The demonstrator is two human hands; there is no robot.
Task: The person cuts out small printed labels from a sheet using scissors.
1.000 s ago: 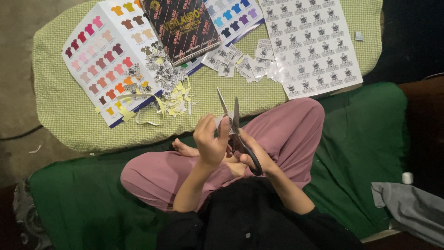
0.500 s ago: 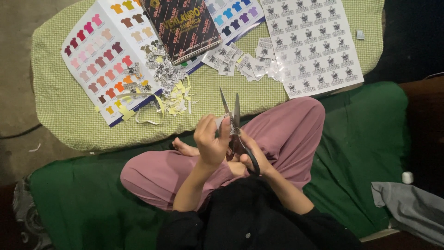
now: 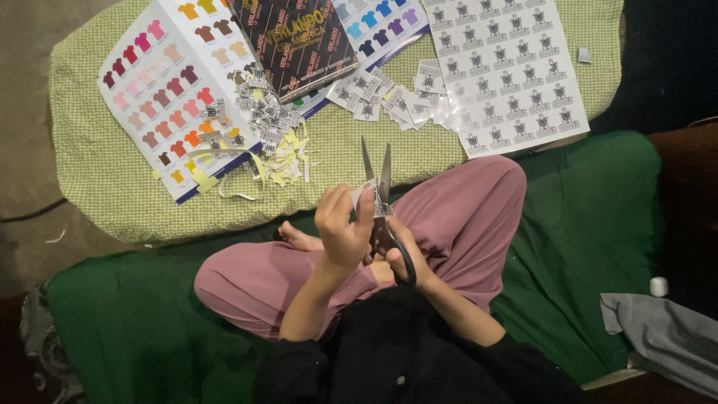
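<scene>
I sit cross-legged in pink trousers on a green mat. My right hand (image 3: 404,254) grips black-handled scissors (image 3: 380,196), whose blades stand apart and point away from me. My left hand (image 3: 342,228) pinches a small white paper label (image 3: 362,192) between the blades. Both hands hover over my lap, just short of a green checked cloth (image 3: 112,179).
On the checked cloth lie a shirt colour chart (image 3: 168,86), a dark booklet (image 3: 295,41), a sheet of printed labels (image 3: 505,67), cut labels (image 3: 389,97) and yellow paper scraps (image 3: 280,161). A grey cloth (image 3: 658,337) and a small white cap (image 3: 657,286) lie at the right.
The scissor blades have opened slightly wider and the label sits a little deeper between them. My hands stay over my lap.
</scene>
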